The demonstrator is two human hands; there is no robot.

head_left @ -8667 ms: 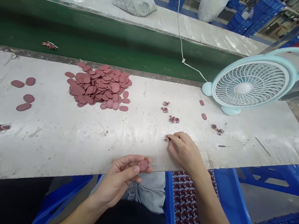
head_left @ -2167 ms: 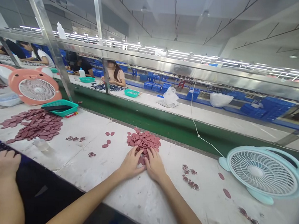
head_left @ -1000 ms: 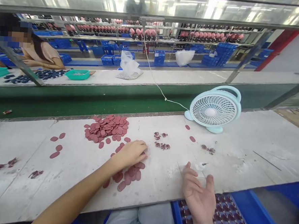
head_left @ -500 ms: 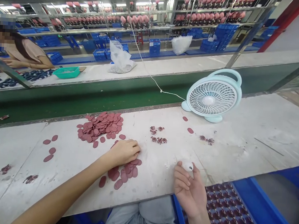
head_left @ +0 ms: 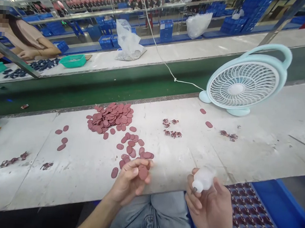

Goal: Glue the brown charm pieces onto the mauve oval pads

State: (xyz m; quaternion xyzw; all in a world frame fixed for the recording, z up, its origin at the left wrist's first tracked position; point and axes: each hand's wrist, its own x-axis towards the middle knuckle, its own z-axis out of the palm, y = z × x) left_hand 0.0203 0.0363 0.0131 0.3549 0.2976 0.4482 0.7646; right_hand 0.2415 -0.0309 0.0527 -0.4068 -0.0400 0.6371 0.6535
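Between the thumb and fingers of my left hand [head_left: 131, 179] is a flat, dark red oval piece [head_left: 143, 172], held up above the table's front edge. My right hand [head_left: 208, 207] grips a small white squeeze bottle [head_left: 202, 180] with a dark narrow tip, tilted down to the left. Loose red ovals [head_left: 129, 148] lie scattered just beyond my left hand. Behind them rises a larger pile of the same ovals [head_left: 111, 116]. Small clusters of shiny dark red and white bits [head_left: 172, 133] rest to the right of the ovals.
A light blue fan [head_left: 243, 85] stands at the table's back right, its white cord running up left. Below the right edge, a blue crate [head_left: 276, 200] holds rows of patterned dark red pieces. Across the green strip, a person [head_left: 28, 37] sits near a green basket [head_left: 73, 60].
My left hand has come back from the scattered ovals with one red oval piece. My right hand has turned the bottle so its tip points down left. The view has shifted.
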